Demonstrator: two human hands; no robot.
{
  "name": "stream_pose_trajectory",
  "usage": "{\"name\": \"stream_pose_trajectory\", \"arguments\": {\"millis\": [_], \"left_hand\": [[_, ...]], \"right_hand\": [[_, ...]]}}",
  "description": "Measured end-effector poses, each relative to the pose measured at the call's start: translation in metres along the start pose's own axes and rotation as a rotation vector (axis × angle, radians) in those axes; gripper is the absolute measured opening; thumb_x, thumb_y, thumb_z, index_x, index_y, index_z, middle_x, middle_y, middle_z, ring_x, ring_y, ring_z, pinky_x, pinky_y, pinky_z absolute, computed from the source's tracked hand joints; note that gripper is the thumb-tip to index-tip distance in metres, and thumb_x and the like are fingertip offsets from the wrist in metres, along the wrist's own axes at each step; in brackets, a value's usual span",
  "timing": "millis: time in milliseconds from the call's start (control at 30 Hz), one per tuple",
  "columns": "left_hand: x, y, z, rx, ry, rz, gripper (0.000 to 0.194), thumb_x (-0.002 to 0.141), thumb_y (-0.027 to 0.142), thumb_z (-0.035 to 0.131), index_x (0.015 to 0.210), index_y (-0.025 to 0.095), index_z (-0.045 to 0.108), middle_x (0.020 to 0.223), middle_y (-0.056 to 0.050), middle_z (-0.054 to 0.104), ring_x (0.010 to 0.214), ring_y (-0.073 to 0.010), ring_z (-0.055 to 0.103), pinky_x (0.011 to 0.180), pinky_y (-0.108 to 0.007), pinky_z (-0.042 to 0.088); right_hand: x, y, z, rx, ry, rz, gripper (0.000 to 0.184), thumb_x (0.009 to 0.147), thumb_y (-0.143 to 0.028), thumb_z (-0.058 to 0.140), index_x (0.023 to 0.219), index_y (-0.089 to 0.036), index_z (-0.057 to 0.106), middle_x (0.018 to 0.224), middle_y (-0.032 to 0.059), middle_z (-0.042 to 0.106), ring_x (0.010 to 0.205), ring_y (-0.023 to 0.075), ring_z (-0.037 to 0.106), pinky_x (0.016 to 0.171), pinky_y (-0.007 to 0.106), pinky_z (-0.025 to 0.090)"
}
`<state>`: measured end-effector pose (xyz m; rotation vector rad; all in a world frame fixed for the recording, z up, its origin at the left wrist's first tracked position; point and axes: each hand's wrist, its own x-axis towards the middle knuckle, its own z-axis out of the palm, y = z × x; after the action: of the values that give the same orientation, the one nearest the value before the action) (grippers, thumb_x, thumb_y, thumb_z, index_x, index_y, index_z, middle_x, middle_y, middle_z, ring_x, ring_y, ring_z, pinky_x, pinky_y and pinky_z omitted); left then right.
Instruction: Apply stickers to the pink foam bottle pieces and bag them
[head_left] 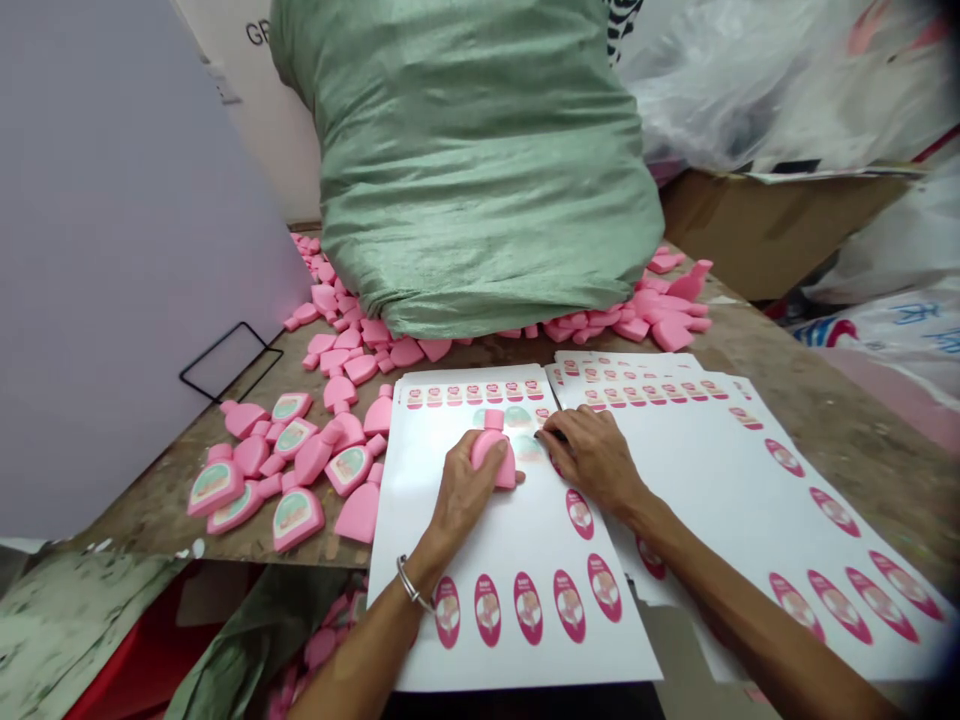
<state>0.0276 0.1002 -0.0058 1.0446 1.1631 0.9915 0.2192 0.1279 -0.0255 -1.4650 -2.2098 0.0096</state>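
My left hand point(463, 498) is shut around a pink plastic bottle point(495, 458), which stands on a white label sheet point(525, 530) and has no label on the side I can see. My right hand point(592, 460) rests on the same sheet next to the bottle, with its fingertips near a row of labels. A small dark object shows under those fingertips, too hidden to name. Pink oval labels point(570, 605) line the sheet's lower edge. A second label sheet point(712, 510) lies to the right, under my right forearm.
Labelled and unlabelled pink bottles point(298, 518) lie on a worn wooden table point(847, 430) to the left. A bulging green woven sack point(480, 170) sits behind, ringed by more bottles. A white board stands at left, and a cardboard box point(780, 235) and plastic bags are at the back right.
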Motion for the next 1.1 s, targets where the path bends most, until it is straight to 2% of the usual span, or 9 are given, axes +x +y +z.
{"name": "stream_pose_trajectory", "arguments": {"millis": [133, 333, 400, 467, 600, 733, 833, 933, 1100], "left_hand": [[0.001, 0.001, 0.001, 0.018, -0.002, 0.017, 0.036, 0.084, 0.048, 0.057, 0.098, 0.015, 0.056, 0.097, -0.008, 0.061, 0.064, -0.0175, 0.07, 0.055, -0.023, 0.05], [0.0, 0.002, 0.001, 0.017, -0.003, 0.021, 0.035, 0.082, 0.048, 0.059, 0.096, 0.016, 0.056, 0.09, -0.005, 0.062, 0.062, -0.0165, 0.069, 0.054, -0.023, 0.05], [-0.001, 0.001, 0.001, -0.01, 0.001, 0.034, 0.036, 0.082, 0.049, 0.059, 0.096, 0.016, 0.057, 0.087, -0.005, 0.062, 0.06, -0.0154, 0.068, 0.055, -0.023, 0.051], [-0.001, 0.001, 0.0, -0.054, 0.009, 0.033, 0.038, 0.081, 0.05, 0.06, 0.095, 0.015, 0.057, 0.082, -0.004, 0.062, 0.059, -0.0148, 0.067, 0.056, -0.023, 0.051], [-0.004, 0.007, 0.0, -0.294, -0.015, -0.049, 0.05, 0.083, 0.06, 0.052, 0.094, 0.011, 0.06, 0.081, -0.009, 0.066, 0.066, -0.0189, 0.067, 0.058, -0.03, 0.056], [-0.011, 0.018, 0.001, -0.462, -0.058, -0.097, 0.055, 0.088, 0.059, 0.043, 0.097, 0.009, 0.064, 0.087, -0.013, 0.069, 0.077, -0.0222, 0.068, 0.065, -0.034, 0.059], [-0.016, 0.025, 0.001, -0.48, -0.089, -0.112, 0.054, 0.09, 0.056, 0.042, 0.102, 0.009, 0.065, 0.09, -0.013, 0.07, 0.078, -0.0226, 0.069, 0.068, -0.036, 0.059], [-0.019, 0.028, 0.0, -0.481, -0.104, -0.12, 0.053, 0.091, 0.054, 0.041, 0.105, 0.009, 0.064, 0.092, -0.013, 0.07, 0.079, -0.0225, 0.069, 0.07, -0.037, 0.059], [-0.021, 0.03, -0.001, -0.474, -0.133, -0.115, 0.053, 0.092, 0.053, 0.04, 0.105, 0.008, 0.064, 0.091, -0.013, 0.069, 0.083, -0.0231, 0.069, 0.07, -0.036, 0.059]], "right_hand": [[0.003, 0.005, 0.004, 0.109, -0.02, 0.017, 0.016, 0.089, -0.031, 0.051, 0.079, -0.021, 0.058, 0.075, 0.0039, 0.065, 0.071, 0.0184, 0.052, 0.07, 0.032, 0.034], [0.006, 0.004, 0.006, 0.148, 0.025, 0.046, 0.018, 0.082, -0.036, 0.06, 0.074, -0.02, 0.056, 0.071, 0.0036, 0.062, 0.067, 0.0176, 0.051, 0.068, 0.032, 0.038], [0.006, -0.001, -0.003, 0.236, 0.054, 0.085, 0.02, 0.079, -0.037, 0.062, 0.072, -0.02, 0.055, 0.069, 0.0032, 0.06, 0.064, 0.0163, 0.05, 0.066, 0.032, 0.04], [0.007, -0.008, -0.017, 0.408, 0.063, 0.185, 0.022, 0.078, -0.04, 0.063, 0.072, -0.02, 0.055, 0.069, 0.0022, 0.059, 0.062, 0.0149, 0.051, 0.061, 0.029, 0.041], [0.011, -0.025, -0.042, 0.711, 0.026, 0.399, 0.029, 0.077, -0.048, 0.064, 0.073, -0.02, 0.059, 0.064, -0.0009, 0.057, 0.056, 0.0116, 0.05, 0.053, 0.026, 0.041], [0.014, -0.047, -0.046, 0.785, -0.06, 0.39, 0.031, 0.076, -0.049, 0.066, 0.086, -0.02, 0.071, 0.07, 0.0016, 0.066, 0.059, 0.0137, 0.056, 0.054, 0.027, 0.044], [0.014, -0.059, -0.044, 0.816, -0.049, 0.394, 0.03, 0.075, -0.047, 0.067, 0.086, -0.02, 0.074, 0.084, 0.0048, 0.072, 0.074, 0.0187, 0.064, 0.065, 0.03, 0.051], [0.014, -0.062, -0.045, 0.822, -0.031, 0.359, 0.028, 0.076, -0.045, 0.067, 0.085, -0.02, 0.075, 0.087, 0.0053, 0.073, 0.08, 0.0207, 0.066, 0.073, 0.032, 0.054], [0.013, -0.062, -0.044, 0.749, 0.003, 0.276, 0.025, 0.078, -0.043, 0.067, 0.087, -0.021, 0.074, 0.088, 0.0048, 0.073, 0.077, 0.0188, 0.065, 0.069, 0.031, 0.053]]}}
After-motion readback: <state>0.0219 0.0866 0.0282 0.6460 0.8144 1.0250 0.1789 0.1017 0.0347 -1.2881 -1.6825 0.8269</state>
